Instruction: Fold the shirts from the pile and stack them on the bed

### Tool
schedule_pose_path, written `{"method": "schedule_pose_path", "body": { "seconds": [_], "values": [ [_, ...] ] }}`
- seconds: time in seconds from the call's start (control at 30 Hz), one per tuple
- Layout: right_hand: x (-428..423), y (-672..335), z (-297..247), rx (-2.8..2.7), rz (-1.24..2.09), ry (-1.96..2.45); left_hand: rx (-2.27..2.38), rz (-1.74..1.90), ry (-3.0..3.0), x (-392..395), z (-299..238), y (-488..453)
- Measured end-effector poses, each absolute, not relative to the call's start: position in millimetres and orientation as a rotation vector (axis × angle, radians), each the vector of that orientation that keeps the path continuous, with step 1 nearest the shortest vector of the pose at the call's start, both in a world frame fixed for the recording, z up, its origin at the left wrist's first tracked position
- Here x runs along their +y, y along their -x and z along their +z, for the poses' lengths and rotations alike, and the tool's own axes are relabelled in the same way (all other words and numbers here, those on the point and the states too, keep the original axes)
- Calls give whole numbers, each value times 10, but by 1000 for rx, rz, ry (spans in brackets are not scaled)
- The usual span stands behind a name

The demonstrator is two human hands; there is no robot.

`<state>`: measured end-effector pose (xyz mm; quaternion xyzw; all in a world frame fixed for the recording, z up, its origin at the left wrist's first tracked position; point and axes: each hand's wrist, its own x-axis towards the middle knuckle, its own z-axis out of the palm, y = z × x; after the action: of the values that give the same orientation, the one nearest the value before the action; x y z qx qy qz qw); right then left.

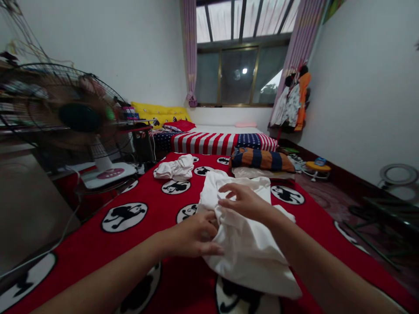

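Observation:
A white garment [252, 248], loosely spread and wrinkled, lies on a red blanket [176, 274] printed with black-and-white round figures. My left hand [196, 235] is at the garment's left edge, fingers curved and thumb apart, touching the cloth; no firm grip shows. Over the garment's upper part hovers my right hand [245, 200], its bent fingers spread and nothing visible between them. Farther off to the left sits a second white cloth [175, 168], bunched up. Behind the garment rests a folded orange and dark-blue striped garment [263, 160] on top of other pale folded cloth.
On the left, a large fan [80, 117] is blurred by spinning, its white base [111, 174] close to the bed. A striped bed cover [209, 143] lies beneath the window. To the right are a small yellow stool [318, 166] and clothes [294, 102] hanging on the wall.

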<state>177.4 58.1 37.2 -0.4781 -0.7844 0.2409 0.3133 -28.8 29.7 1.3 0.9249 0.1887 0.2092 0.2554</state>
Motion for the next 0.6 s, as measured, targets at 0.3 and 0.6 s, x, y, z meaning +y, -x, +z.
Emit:
{"method": "schedule_pose_path", "body": {
  "seconds": [0.3, 0.6],
  "values": [
    [1066, -2041, -107, -1922, 1307, 1116, 624, 553, -2397, 700, 199, 186],
    [963, -2055, 127, -1666, 1183, 931, 1209, 274, -1855, 1288, 415, -34]
  ]
}}
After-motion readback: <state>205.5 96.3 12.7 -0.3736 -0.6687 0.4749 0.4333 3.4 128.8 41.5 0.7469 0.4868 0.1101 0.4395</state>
